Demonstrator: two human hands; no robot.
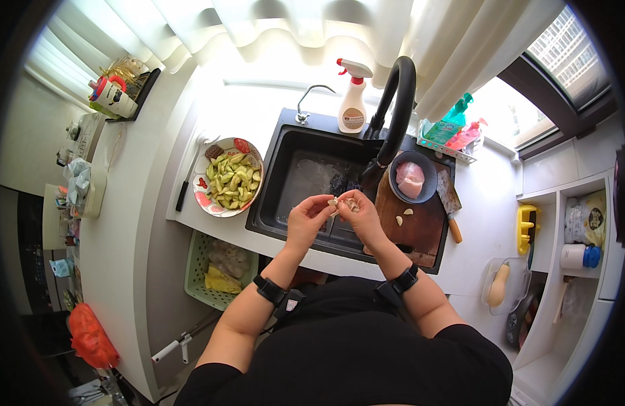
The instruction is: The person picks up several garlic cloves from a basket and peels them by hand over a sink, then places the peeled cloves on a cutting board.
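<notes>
Over the black sink point(292, 152), my left hand point(309, 218) pinches a garlic clove point(333, 202) between thumb and fingertips. My right hand point(362, 215) meets it there and holds several more pieces of garlic point(352, 204) in its curled fingers. Two pale garlic cloves point(399, 221) lie on the wooden cutting board point(419, 231), which rests across the sink's right side. A blue-grey bowl point(430, 178) with a piece of raw meat point(410, 178) stands on the board's far end. The cleaver point(449, 195), its blade stained, lies at the board's right edge, wooden handle toward me.
Left of the sink, a patterned bowl point(200, 200) holds cut green vegetable pieces point(233, 180), beside a black-handled utensil point(183, 193). The black faucet point(406, 111) arches over the sink near a spray bottle point(353, 101). A butternut squash point(499, 286) lies in a clear tray at right.
</notes>
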